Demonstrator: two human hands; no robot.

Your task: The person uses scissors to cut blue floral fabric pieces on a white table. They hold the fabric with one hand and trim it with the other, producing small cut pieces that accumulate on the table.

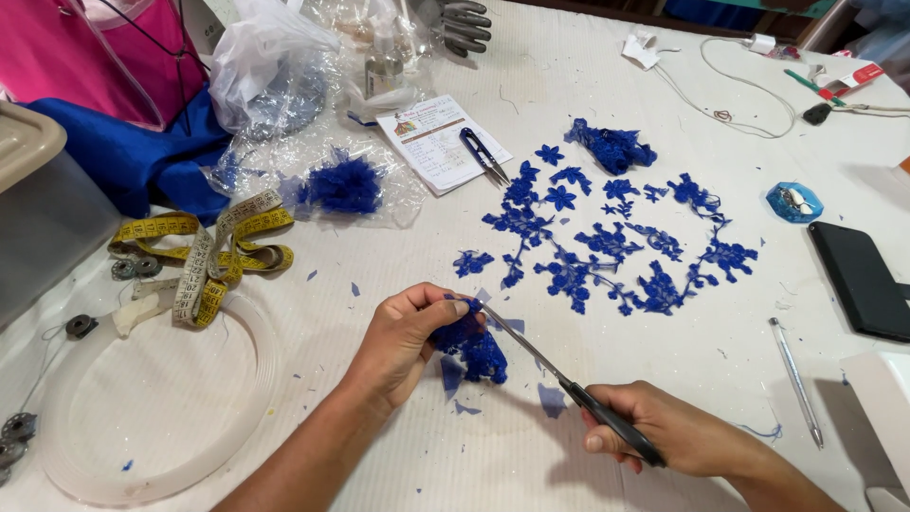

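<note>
Your left hand pinches a piece of blue lace just above the white counter, its grip closed on the fabric's upper edge, while your right hand wraps the black handles of the scissors, whose blades reach toward ten o'clock and meet the lace. The step in hand looks like trimming a motif free; the next cut seems to call for steady blades kept close to the embroidery's outline. At one o'clock from the lace lies a spread of cut blue motifs, too many and too tangled to count. One yellow tape measure sits at ten o'clock, one small thread snip at twelve, one pen at three.
</note>
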